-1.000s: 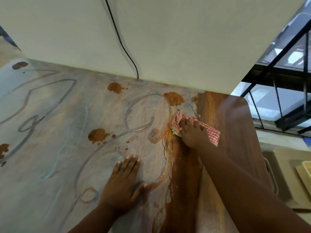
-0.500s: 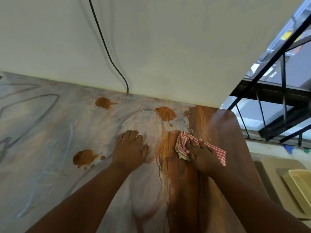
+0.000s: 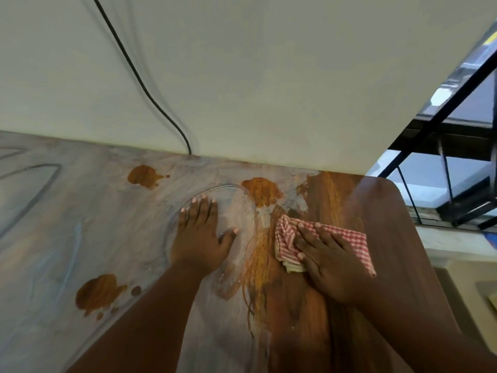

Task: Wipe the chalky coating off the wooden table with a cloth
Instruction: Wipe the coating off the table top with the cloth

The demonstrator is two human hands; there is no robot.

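Note:
The wooden table [image 3: 382, 238] shows bare brown wood on its right part. A pale chalky coating [image 3: 80, 238] with finger lines and brown wet patches covers the left and middle. My right hand [image 3: 328, 262] presses a red and white checked cloth [image 3: 347, 238] flat on the wood, right at the border of the coating. The cloth's folded left end sticks out past my fingers. My left hand [image 3: 200, 235] lies flat, palm down, on the coated surface to the left of the cloth, fingers together and thumb out.
A cream wall [image 3: 269, 76] rises along the table's far edge, with a black cable [image 3: 150, 84] running down it. Black metal bars [image 3: 451, 125] stand beyond the table's right corner. A beige surface [image 3: 478, 297] sits lower at the right.
My left hand moved away from me and settled flat farther up the coating. My right hand with the cloth slid slightly toward me and right, and more bare wood shows near the border.

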